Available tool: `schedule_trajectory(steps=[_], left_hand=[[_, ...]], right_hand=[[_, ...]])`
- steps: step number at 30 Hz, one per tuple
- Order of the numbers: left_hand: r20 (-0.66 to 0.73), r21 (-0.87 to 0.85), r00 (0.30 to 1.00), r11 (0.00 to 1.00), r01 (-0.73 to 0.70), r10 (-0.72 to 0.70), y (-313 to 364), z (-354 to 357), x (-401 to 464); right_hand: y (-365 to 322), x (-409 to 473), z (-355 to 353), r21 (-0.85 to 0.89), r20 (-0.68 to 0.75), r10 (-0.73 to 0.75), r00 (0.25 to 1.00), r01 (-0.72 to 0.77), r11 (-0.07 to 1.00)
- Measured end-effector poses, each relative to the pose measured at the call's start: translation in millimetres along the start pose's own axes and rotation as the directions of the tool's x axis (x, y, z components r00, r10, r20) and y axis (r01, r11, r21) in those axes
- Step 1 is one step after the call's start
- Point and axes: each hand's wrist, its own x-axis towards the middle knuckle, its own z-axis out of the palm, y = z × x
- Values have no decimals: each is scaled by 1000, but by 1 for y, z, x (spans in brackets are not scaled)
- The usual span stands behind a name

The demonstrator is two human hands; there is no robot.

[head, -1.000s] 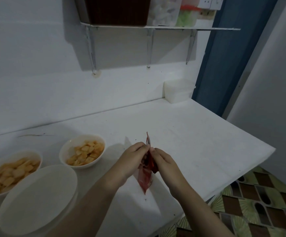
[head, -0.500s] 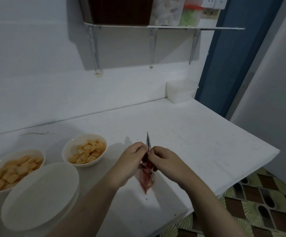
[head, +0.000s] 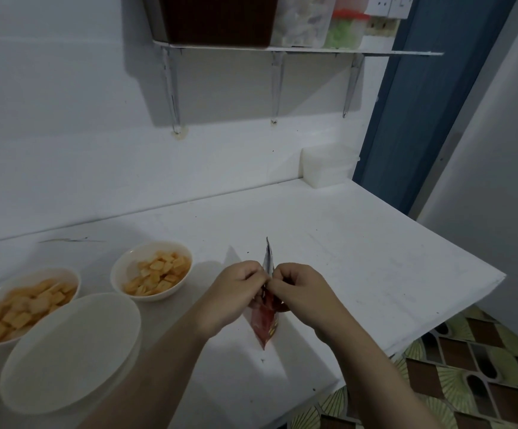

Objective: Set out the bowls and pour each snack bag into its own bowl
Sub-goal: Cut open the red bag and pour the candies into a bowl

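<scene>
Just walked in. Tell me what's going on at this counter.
A person's left hand and right hand pinch the top of a red snack bag above the white counter, apparently tearing it open. Two bowls already hold crackers; a third bowl nearest the person is empty.

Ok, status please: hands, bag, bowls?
Both hands, left and right, pinch red bag top. Two bowls filled, third bowl empty. Nothing in the way.

Snack bag point(head: 265, 320): glossy red foil-like film. Bowls point(head: 151, 270): smooth, glossy white. Counter point(head: 359, 274): matt white, lightly scuffed.
</scene>
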Motion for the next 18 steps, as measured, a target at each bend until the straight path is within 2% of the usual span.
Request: schedule_trajectory(steps=[7,13,16,18], left_hand=[[-50,13,998,999,-49,50,-9,4,2],[-48,42,996,996,-75,77,-6,5,4],[-76,96,994,993,-73,81,-2,0,3],[-145,135,985,988,-77,96,-1,-1,3]], right_hand=[[-1,5,-6,-120,-112,33,993,-46,992],[-9,12,-8,-185,-20,119,993,-121,975],[-9,19,-6,-252,-16,87,996,-88,964],[-8,23,-8,-332,-81,48,996,-72,940]])
